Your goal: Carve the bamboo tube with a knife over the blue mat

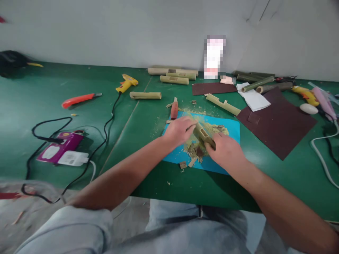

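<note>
My right hand (224,146) is wrapped round the near end of a short bamboo tube (201,132) with a rectangular opening cut in its upper side. At the tube's far left end my left hand (180,129) is closed; a thin dark edge shows by its fingers, too small to name. Below the tube lies a blue sheet (172,155) strewn with bamboo shavings (194,150) and pale dust. Just beyond my left hand, a chisel-like tool with a reddish handle (174,110) rests on the green table (148,137).
Several cut bamboo tubes (174,80) lie at the back. Brown sheets like sandpaper (280,123) and white paper (254,98) are at right. Leftward are a yellow glue gun (127,84), a red-orange cutter (79,100), and a purple power strip (62,146) with trailing cords.
</note>
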Available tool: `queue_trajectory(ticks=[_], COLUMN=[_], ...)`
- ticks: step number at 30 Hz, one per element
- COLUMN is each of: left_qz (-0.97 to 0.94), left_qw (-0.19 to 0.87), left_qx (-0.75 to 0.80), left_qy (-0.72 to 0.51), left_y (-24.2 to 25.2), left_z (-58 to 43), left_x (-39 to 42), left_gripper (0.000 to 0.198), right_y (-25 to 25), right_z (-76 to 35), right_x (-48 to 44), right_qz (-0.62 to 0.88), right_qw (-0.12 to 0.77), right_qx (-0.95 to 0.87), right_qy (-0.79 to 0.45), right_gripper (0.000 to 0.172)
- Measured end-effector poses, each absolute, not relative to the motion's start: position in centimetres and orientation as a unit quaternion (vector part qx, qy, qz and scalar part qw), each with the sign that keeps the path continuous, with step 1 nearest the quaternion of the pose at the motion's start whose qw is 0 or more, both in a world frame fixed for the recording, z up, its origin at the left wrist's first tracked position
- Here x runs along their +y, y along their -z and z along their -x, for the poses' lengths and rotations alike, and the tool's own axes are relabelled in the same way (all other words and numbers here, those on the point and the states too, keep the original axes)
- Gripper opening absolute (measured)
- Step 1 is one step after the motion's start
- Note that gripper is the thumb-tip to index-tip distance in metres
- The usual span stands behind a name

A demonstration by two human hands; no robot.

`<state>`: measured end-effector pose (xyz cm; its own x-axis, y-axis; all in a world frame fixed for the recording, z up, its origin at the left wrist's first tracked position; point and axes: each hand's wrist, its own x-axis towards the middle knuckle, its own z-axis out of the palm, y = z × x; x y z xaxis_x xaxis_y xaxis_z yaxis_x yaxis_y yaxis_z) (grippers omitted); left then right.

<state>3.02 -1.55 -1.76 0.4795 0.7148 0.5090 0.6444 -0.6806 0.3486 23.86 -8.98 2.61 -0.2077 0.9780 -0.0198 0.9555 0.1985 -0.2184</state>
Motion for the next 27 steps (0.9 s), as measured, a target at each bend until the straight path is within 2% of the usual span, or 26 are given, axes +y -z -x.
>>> queue_trajectory(ticks=[20,24,27], left_qz=[-0.866,-0.883,-0.879], left_qw=[0.043,0.072,0.079], left_qx=[0.391,0.359,0.339], left_qy=[-0.310,-0.292,-0.325], left_y=[1.6,1.5,1.1], left_z=[-3.2,-3.4,-3.2], left_x=[-2.1,-2.9,-3.0], left_gripper=[0.028,0.030,0.029], right_y=[-2.5,-2.6,-2.5], right_z=[-23.9,-23.8,-23.8], right_x=[-9.0,-9.0,-8.9], right_qz=[0.629,0.625,0.624], right_qw=[0.061,0.059,0.061], right_qx=[-0.769,-0.773,-0.773], right_qy=[-0.096,-0.097,-0.096], right_gripper=[0.020,0.019,0.020])
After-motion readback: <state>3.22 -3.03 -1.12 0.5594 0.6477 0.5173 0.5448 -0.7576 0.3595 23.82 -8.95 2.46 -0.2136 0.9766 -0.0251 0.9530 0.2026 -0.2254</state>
